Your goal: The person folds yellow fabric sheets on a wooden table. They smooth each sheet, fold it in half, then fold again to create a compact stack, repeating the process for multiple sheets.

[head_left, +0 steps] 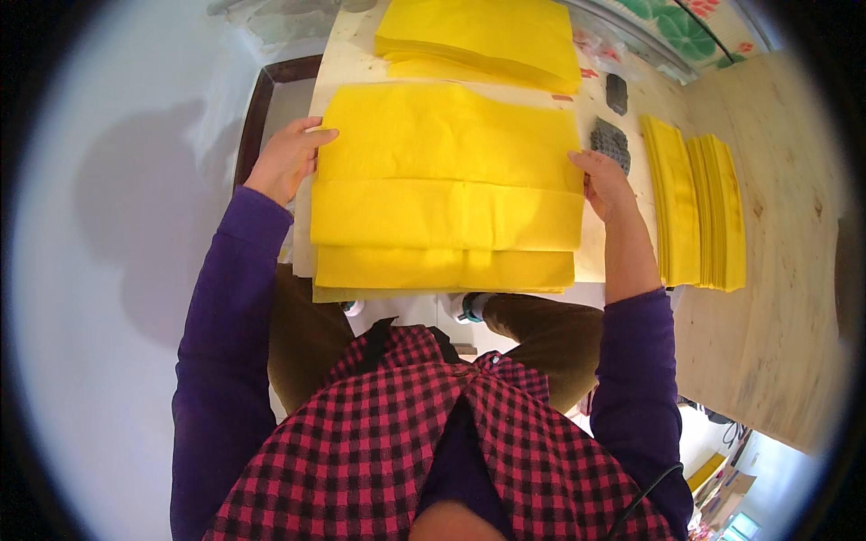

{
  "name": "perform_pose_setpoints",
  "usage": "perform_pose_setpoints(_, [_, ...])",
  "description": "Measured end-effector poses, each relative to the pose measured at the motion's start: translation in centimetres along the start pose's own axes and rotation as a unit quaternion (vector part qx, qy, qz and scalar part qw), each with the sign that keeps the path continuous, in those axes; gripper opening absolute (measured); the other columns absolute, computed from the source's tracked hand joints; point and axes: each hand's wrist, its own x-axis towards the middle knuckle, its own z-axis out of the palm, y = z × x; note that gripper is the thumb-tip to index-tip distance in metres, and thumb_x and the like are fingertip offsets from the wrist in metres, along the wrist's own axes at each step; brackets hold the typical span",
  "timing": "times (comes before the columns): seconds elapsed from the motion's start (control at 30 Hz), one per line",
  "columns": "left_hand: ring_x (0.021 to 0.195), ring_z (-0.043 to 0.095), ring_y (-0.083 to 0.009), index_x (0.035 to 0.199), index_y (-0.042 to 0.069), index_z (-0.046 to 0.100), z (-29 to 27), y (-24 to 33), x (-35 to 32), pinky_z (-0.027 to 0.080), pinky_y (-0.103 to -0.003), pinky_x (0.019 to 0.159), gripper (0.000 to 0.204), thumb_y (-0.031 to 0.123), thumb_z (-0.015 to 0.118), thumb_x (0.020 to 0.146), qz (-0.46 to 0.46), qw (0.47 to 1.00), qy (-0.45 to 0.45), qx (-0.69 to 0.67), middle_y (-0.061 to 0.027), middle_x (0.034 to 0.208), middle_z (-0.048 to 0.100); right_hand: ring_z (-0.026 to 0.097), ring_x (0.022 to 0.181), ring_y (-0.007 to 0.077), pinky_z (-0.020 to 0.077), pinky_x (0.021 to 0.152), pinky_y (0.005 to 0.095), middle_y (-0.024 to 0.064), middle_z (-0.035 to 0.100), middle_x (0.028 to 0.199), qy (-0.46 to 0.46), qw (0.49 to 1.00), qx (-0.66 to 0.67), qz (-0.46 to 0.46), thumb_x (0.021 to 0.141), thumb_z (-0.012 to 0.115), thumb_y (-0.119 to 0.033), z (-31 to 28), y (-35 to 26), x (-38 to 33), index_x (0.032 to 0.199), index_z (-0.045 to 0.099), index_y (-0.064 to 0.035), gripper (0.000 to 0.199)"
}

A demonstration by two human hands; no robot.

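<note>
A broad yellow fabric sheet (406, 135) lies in front of me with its near part in folded layers, and more yellow layers (442, 269) show below it, hanging over the table's near edge. At the sheet's left edge, my left hand (286, 160) pinches it between thumb and fingers. My right hand (604, 183) grips the opposite edge the same way, its fingertips partly hidden. The sheet is spread between both hands.
Beyond the sheet lies a thick yellow fabric stack (478, 41) on the pale wooden table (618, 239). Right of it sit a grey textured block (611, 144) and a small dark block (616, 93). Folded yellow bundles (695, 203) stand farther right; a white wall (99, 270) borders the left.
</note>
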Motion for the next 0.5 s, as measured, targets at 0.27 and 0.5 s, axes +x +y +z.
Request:
perform_pose_setpoints(0.27, [0.092,0.063,-0.0154,0.115,-0.002,0.059,-1.2,0.7,3.0,0.048,-0.026,0.085,0.033,0.004,0.064,0.084,-0.028,0.991,-0.045,0.123,-0.0087,0.103,0.067,0.064,0.075,0.0146,0.05,0.066,0.0266,0.0037,0.068,0.09,-0.054,0.997,-0.057,0.02,0.084,0.069,-0.015,-0.2,-1.8,2.4,0.107,0.064,-0.0021,0.027])
perform_pose_setpoints(0.5, [0.057,0.043,-0.005,0.096,0.003,0.065,-1.0,0.7,3.0,0.031,-0.02,0.051,0.018,0.009,0.069,0.079,0.015,0.991,-0.056,0.124,0.0012,0.077,0.061,0.036,0.049,0.0068,0.0248,0.045,0.0225,-0.0049,0.054,0.066,-0.04,0.971,-0.236,0.021,0.079,0.071,-0.013,-0.9,-3.3,2.6,0.097,0.067,-0.0059,0.019])
